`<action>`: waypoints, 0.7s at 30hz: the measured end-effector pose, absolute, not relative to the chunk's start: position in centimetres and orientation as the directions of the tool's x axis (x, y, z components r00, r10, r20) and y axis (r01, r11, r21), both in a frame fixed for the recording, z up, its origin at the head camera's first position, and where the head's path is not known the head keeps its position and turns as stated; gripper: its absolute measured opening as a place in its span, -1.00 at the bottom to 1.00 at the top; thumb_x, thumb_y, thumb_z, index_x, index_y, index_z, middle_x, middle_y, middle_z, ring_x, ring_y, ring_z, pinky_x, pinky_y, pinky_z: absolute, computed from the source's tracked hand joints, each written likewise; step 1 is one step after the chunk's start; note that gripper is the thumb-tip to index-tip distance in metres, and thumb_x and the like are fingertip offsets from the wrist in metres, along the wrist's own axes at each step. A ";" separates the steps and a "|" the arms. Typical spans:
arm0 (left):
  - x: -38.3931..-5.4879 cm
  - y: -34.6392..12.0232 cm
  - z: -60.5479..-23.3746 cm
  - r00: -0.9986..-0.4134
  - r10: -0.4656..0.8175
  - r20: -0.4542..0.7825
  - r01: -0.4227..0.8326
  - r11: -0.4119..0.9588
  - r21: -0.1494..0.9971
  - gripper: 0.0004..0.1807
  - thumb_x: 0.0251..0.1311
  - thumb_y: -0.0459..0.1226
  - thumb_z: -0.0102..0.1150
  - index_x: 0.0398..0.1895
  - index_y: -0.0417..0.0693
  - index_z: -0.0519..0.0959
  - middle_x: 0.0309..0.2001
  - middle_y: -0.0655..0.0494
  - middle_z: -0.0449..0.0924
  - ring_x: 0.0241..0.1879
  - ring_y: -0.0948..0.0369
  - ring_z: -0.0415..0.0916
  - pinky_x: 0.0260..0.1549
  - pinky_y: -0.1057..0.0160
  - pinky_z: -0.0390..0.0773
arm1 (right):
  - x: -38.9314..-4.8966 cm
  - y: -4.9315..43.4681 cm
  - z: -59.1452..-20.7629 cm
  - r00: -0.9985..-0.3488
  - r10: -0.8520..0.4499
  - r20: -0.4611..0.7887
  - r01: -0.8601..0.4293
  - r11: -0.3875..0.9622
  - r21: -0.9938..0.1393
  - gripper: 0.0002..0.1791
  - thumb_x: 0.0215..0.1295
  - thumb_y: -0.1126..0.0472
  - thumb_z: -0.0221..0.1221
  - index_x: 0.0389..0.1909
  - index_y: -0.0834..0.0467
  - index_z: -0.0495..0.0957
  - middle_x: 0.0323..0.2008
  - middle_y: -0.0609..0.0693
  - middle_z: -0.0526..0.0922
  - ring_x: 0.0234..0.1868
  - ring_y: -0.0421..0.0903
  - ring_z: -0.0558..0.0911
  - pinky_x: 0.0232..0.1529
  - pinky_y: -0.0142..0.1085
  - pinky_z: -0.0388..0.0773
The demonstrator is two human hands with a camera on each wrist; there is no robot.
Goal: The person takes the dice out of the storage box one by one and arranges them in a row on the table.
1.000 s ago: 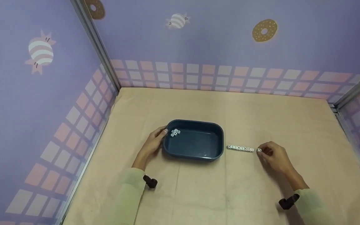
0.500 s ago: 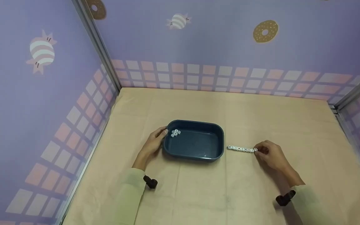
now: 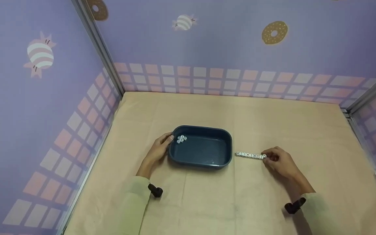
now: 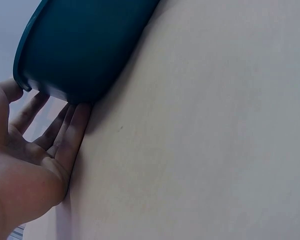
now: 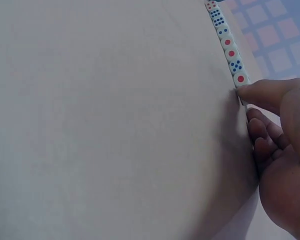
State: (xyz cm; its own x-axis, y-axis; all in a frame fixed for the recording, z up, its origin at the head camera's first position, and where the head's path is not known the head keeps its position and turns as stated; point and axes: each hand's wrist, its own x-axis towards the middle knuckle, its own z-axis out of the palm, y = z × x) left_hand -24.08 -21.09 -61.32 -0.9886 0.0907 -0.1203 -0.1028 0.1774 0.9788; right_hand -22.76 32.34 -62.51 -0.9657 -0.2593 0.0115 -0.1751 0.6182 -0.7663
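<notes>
A dark blue rectangular dish (image 3: 204, 151) stands on the cloth, with several white dice (image 3: 181, 139) bunched in its far left corner. My left hand (image 3: 157, 150) grips its left end, thumb at the rim and fingers against the outside; the left wrist view shows the fingertips at the dish's underside (image 4: 85, 55). To the right of the dish runs a straight row of white dice (image 3: 248, 155) with red and blue pips. At the row's right end my right hand (image 3: 281, 161) pinches a die (image 3: 264, 156), set against its neighbour. In the right wrist view the thumb (image 5: 265, 94) largely hides this die.
A beige cloth (image 3: 207, 202) covers the table. Purple patterned walls (image 3: 227, 42) enclose it at the back and both sides. A narrow gap separates the row's left end from the dish.
My right hand has moved left with the pinched die, closing the gap to the end of the row. The left hand has stayed on the dish.
</notes>
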 end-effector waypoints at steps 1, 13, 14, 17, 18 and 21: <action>-24.1 -21.1 -61.3 -0.988 0.093 -0.126 -0.108 0.172 0.979 -0.41 0.63 0.04 0.05 0.54 -0.05 0.43 0.47 -0.13 0.45 0.43 -0.07 0.43 0.38 -0.10 0.44 | -22.8 32.4 -62.5 -0.965 -0.262 0.007 -0.172 0.614 -0.770 -0.75 0.43 0.29 0.37 0.08 0.14 0.72 -0.13 0.08 0.59 -0.20 -0.02 0.49 -0.25 -0.37 0.46; -24.1 -21.1 -61.4 -0.985 0.091 -0.150 -0.136 0.138 0.981 -0.42 0.63 0.04 0.05 0.55 -0.02 0.43 0.45 -0.12 0.48 0.33 -0.06 0.54 0.20 0.00 0.60 | -22.6 32.0 -62.8 -0.973 -0.229 0.031 -0.170 0.615 -0.770 -0.79 0.41 0.27 0.40 0.02 0.10 0.75 -0.15 0.06 0.58 -0.21 -0.03 0.48 -0.24 -0.35 0.45; -24.0 -21.1 -61.3 -0.985 0.091 -0.149 -0.135 0.141 0.981 -0.41 0.63 0.04 0.05 0.55 -0.03 0.43 0.45 -0.12 0.48 0.34 -0.06 0.54 0.22 -0.01 0.59 | -22.6 32.0 -62.8 -0.974 -0.223 0.034 -0.168 0.618 -0.768 -0.80 0.41 0.28 0.40 0.01 0.10 0.75 -0.15 0.06 0.58 -0.21 -0.03 0.49 -0.25 -0.35 0.45; -24.0 -21.0 -61.3 -0.985 0.092 -0.146 -0.130 0.157 0.979 -0.41 0.63 0.04 0.04 0.55 -0.04 0.43 0.45 -0.12 0.47 0.36 -0.06 0.52 0.25 -0.04 0.56 | -22.5 31.9 -62.9 -0.976 -0.215 0.033 -0.163 0.621 -0.767 -0.82 0.41 0.30 0.39 -0.01 0.10 0.75 -0.15 0.05 0.58 -0.21 -0.02 0.48 -0.25 -0.34 0.45; -24.0 -21.0 -61.3 -0.985 0.092 -0.144 -0.128 0.160 0.979 -0.41 0.63 0.04 0.04 0.55 -0.05 0.43 0.45 -0.13 0.47 0.36 -0.06 0.52 0.26 -0.04 0.56 | -22.5 32.0 -62.9 -0.976 -0.215 0.032 -0.162 0.621 -0.767 -0.82 0.42 0.30 0.39 -0.01 0.10 0.75 -0.15 0.05 0.57 -0.21 -0.02 0.48 -0.25 -0.33 0.45; -24.1 -21.0 -61.3 -0.985 0.092 -0.144 -0.128 0.160 0.979 -0.40 0.63 0.05 0.05 0.55 -0.05 0.43 0.44 -0.14 0.48 0.36 -0.08 0.52 0.25 -0.03 0.57 | -22.6 32.0 -62.9 -0.975 -0.221 0.028 -0.162 0.617 -0.770 -0.82 0.42 0.29 0.39 -0.02 0.08 0.75 -0.15 0.05 0.57 -0.21 -0.01 0.48 -0.25 -0.32 0.45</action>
State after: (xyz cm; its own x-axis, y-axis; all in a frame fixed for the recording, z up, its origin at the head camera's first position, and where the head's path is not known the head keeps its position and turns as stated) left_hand -24.10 -21.01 -61.30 -0.9854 0.0920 -0.1435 -0.1276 0.1599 0.9788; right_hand -22.61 32.03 -62.91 -0.9749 -0.2207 0.0279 -0.1618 0.6174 -0.7698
